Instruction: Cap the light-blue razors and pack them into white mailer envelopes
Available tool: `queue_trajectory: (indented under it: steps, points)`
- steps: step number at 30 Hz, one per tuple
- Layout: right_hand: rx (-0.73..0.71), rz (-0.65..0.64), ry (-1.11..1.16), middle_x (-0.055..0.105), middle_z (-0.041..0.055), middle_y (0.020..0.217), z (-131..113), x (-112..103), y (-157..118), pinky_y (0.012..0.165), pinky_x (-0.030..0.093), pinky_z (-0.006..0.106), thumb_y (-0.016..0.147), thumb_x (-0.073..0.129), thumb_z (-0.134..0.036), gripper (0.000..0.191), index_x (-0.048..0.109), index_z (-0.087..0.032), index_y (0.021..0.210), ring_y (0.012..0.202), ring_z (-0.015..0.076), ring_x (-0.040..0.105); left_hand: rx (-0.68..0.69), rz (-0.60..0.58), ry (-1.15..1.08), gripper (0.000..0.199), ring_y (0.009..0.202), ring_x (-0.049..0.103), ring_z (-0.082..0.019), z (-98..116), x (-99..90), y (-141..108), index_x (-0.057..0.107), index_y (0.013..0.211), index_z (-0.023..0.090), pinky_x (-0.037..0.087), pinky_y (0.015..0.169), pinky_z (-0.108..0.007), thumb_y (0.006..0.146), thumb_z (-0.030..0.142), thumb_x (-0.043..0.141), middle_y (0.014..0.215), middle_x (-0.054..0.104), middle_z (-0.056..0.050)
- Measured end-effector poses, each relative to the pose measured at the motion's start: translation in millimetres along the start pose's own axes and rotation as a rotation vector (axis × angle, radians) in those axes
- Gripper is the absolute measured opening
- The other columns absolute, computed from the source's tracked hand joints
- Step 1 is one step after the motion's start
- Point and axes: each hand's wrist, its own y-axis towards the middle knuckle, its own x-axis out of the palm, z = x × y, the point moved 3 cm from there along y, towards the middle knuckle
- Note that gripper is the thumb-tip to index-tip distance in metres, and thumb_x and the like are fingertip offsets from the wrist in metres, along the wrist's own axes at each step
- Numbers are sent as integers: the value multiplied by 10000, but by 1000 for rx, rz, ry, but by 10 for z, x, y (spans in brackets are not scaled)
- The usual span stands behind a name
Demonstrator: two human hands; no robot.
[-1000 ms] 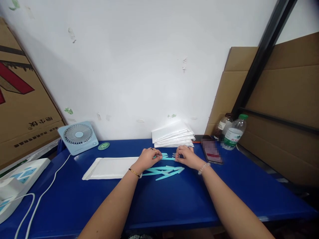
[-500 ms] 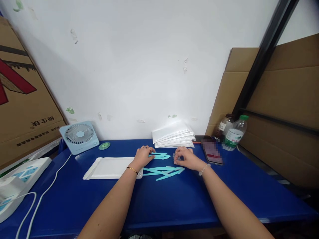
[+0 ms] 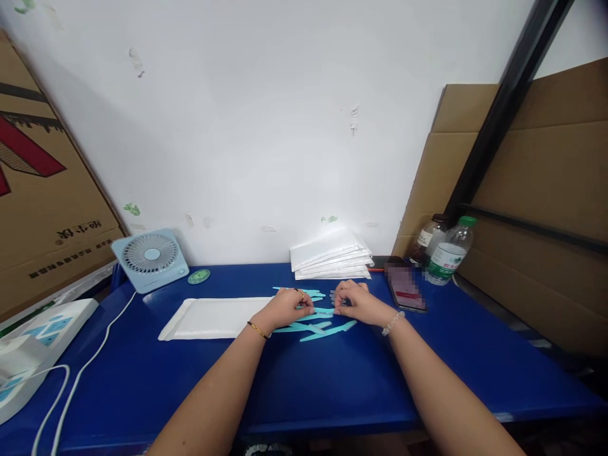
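Blue tabletop (image 3: 332, 392), teal stick (image 3: 323, 311) newly between hands (image 3: 285, 307) (image 3: 360, 304)

Strips (image 3: 327, 332) on the table (image 3: 332, 386), right of the envelope (image 3: 216, 316), left of the phone (image 3: 406, 286)

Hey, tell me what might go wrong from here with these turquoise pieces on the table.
The turquoise piece that seems pinched between the left hand and right hand is slim, so it might slip. Other turquoise pieces lie loose close by, so a hand could knock them out of place. The left hand also covers the right end of the white envelope in this view, so it might nudge it.
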Motion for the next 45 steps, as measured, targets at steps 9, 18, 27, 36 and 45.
queue_trajectory:
  steps: [9,18,27,36,45]
  points:
    - [125,176,-32,618,33,951,246,-37,48,859,284,398,803,622,-330,126,651,-221,746,971,239,530,-208,133,245,205,936,581,-203,-326,-82,6,666,835,251,375,817,-306,853,344,484,940,689,-5]
    - [-27,26,-31,579,28,990,-84,187,93,852,295,402,773,673,-379,136,656,-251,817,1002,240,497,-218,143,196,245,959,568,-217,-344,-41,12,631,979,251,380,808,-309,788,398,585,943,647,-17]
    - [-20,71,20,587,35,997,-51,112,97,866,274,401,809,637,-296,90,632,-221,757,1018,235,485,-24,3,47,324,704,585,-138,-168,6,18,669,846,229,362,662,-235,851,498,487,737,663,26]
    - [57,172,-61,607,31,1002,234,-29,56,838,271,405,806,618,-303,119,647,-229,718,1013,248,498,-196,76,132,310,891,611,-184,-298,-96,18,700,801,247,381,762,-259,859,435,460,940,700,5]
    - [-49,63,5,586,27,1058,-99,75,38,878,277,415,786,649,-428,169,671,-266,832,1044,254,491,-247,127,180,368,1052,527,-252,-452,-68,-19,590,1114,294,364,882,-373,780,448,591,1088,613,-33]
